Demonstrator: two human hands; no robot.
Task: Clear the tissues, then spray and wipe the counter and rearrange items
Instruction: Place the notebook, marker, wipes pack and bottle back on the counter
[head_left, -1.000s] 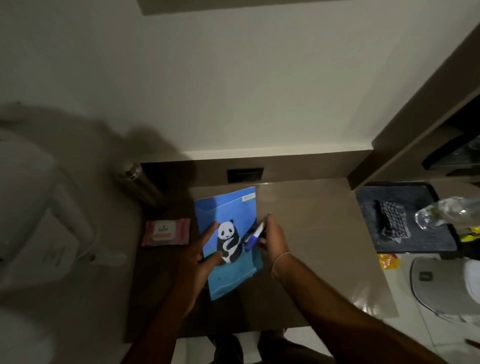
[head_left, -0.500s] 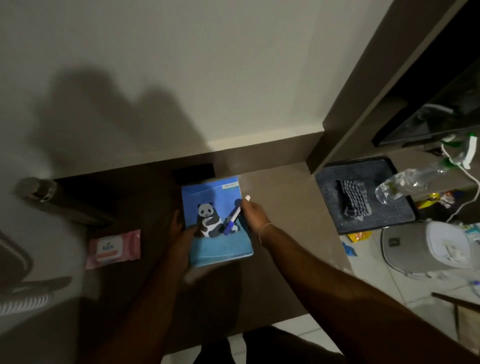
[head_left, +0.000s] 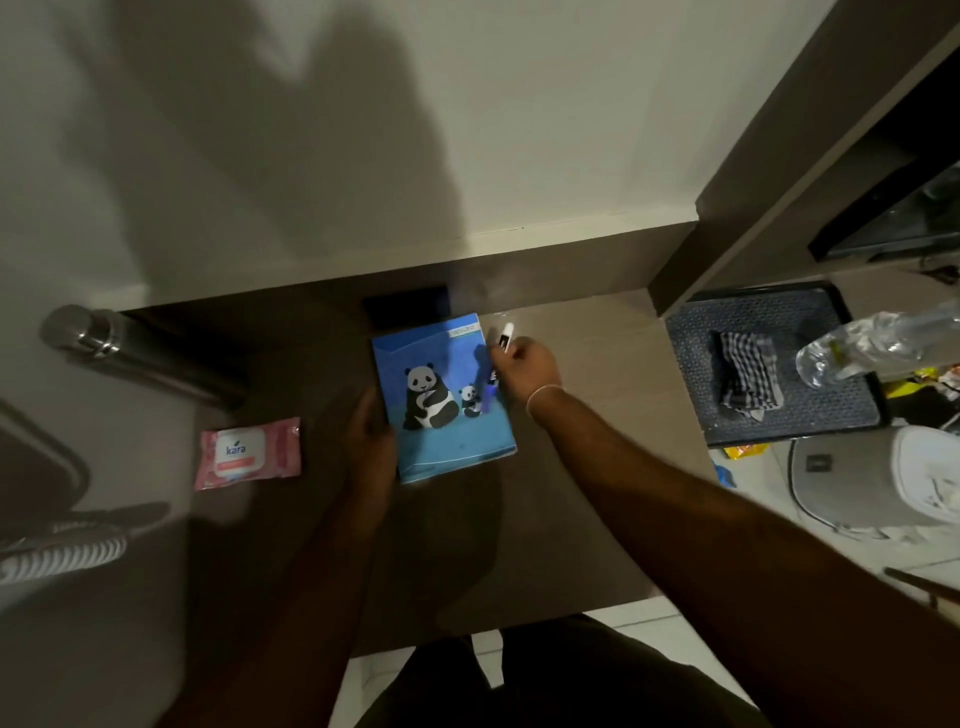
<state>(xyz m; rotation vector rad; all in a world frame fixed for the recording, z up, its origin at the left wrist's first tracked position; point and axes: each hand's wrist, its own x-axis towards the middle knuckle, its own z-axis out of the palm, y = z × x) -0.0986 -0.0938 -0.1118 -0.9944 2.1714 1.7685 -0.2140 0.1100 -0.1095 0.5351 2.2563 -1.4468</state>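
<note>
Head view shows a brown counter (head_left: 571, 467) bearing a steel flask (head_left: 135, 358) lying far left, a blue panda notebook (head_left: 441, 405) at centre, and a pink wipes pack (head_left: 248, 453) between them. Left hand (head_left: 371, 447) grips the notebook's left edge; right hand (head_left: 527, 366) pinches a pen (head_left: 498, 364) over its right edge.

The left hand (head_left: 371, 447) lies in shadow; its fingertips are hidden behind the notebook (head_left: 444, 400) edge. The right hand (head_left: 527, 366) covers the middle of the pen (head_left: 500, 364). The clear bottle (head_left: 878, 345) is cut off by the right edge. The steel flask (head_left: 135, 356) is blurred.
</note>
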